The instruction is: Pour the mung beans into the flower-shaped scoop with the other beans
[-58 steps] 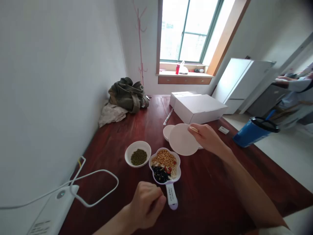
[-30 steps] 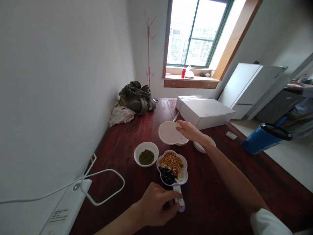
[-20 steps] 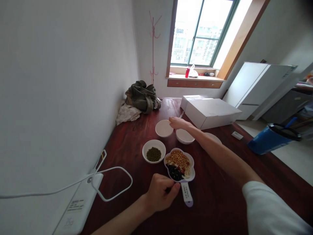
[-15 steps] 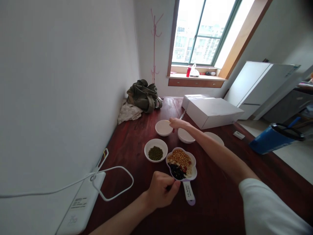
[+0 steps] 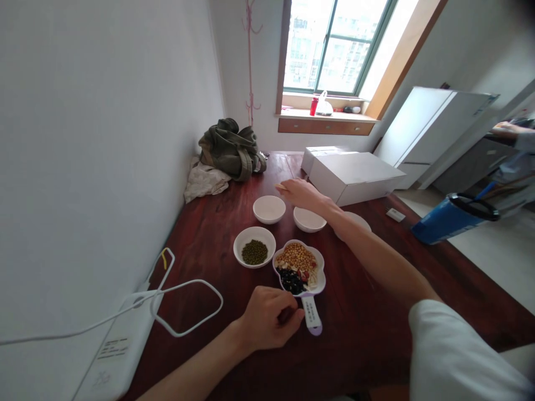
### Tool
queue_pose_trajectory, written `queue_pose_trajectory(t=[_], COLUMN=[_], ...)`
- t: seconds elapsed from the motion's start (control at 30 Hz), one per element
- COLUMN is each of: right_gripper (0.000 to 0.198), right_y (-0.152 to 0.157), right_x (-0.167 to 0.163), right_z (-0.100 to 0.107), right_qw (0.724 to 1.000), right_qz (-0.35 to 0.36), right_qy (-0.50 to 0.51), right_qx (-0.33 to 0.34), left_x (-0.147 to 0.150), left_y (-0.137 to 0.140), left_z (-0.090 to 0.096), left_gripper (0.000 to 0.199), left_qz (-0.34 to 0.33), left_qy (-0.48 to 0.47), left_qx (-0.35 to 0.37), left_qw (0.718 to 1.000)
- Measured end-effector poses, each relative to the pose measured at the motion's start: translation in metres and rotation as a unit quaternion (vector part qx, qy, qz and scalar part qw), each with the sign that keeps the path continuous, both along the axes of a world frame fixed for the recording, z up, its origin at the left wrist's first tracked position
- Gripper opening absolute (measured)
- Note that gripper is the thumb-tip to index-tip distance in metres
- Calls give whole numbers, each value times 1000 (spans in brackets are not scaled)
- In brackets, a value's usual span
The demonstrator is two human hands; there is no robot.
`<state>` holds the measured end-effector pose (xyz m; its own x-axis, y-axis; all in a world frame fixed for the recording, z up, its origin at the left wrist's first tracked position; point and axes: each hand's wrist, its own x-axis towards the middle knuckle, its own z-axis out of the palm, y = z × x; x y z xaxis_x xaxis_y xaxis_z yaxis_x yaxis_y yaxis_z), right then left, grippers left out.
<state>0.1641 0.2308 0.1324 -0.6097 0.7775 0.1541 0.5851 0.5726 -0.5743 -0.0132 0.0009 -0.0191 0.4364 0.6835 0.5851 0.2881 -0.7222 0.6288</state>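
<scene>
My right hand reaches over the far bowls, fingers pinched together. A pale tip of something thin shows at the fingers, too small to name. Below it are a white bowl and a second white bowl, partly covered by my arm. My left hand is loosely curled beside the handle of a flower-shaped dish, with nothing visible in it. The dish holds tan beans, black beans and some pale and red pieces. Left of it, a white bowl contains green beans.
Another white bowl sits partly behind my forearm. White boxes and a green bag lie farther back. A power strip with a looping white cable is at left. A blue bin stands right; another person's arm shows beyond.
My right hand has lifted away from the far left bowl and moved back over the table. My left hand stays by the dish. The view has shifted slightly.
</scene>
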Motion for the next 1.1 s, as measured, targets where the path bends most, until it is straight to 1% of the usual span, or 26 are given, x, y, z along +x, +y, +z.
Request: queue_pose_trajectory(t=[0.03,0.07,0.1,0.13,0.2,0.23,0.27,0.3,0.37,0.43,0.5,0.6,0.67,0.77,0.83,0.9,1.0,1.1], right_gripper=[52,63,69,66,61,64,65,63,61,57,52,43,34,23,19,19,23,29], right_y=[-9,-20,-33,-47,-73,-84,-92,-96,-94,-84,-72,-62,-61,-62,-62,-60,-55,-51], right_x=[10,22,36,51,82,96,108,118,131,136,135,130,125,118,116,114,115,119], right_z=[5,9,11,13,13,12,10,7,1,-5,-12,-21,-27,-36,-43,-49,-57,-58], right_qw=[1000,999,997,990,966,962,961,960,962,962,954,932,918,905,901,902,911,922], right_qz=[-13,-25,-31,-17,10,37,79,111,167,209,241,273,287,298,298,293,274,252], right_qy=[18,37,69,136,237,260,263,257,208,151,111,110,117,99,102,122,130,127], right_qx=[4,7,14,40,98,80,28,-11,-59,-88,-137,-212,-247,-288,-298,-293,-279,-266], left_x=[1,2,3,5,9,11,13,15,16,16,14,11,9,6,4,2,2,1], left_y=[-2,-5,-7,-10,-16,-18,-19,-19,-19,-17,-15,-11,-9,-7,-7,-6,-6,-5], left_z=[0,0,-1,-2,-3,-3,-2,-2,-1,1,2,2,3,3,3,3,4,6], left_gripper=[7,10,22,31,40,41,41,39,31,20,14,17,20,24,25,25,24,26], left_qz=[-11,-27,-46,-66,-95,-103,-107,-106,-102,-99,-97,-103,-105,-102,-105,-106,-101,-97], left_qy=[4,7,11,17,37,48,55,55,42,20,1,-8,-6,-4,-3,-7,-5,6], left_qx=[-14,-29,-40,-52,-75,-88,-98,-102,-102,-90,-74,-58,-52,-39,-26,-12,4,22], left_qw=[1000,999,998,996,992,990,988,988,989,991,993,993,993,994,994,994,995,995])
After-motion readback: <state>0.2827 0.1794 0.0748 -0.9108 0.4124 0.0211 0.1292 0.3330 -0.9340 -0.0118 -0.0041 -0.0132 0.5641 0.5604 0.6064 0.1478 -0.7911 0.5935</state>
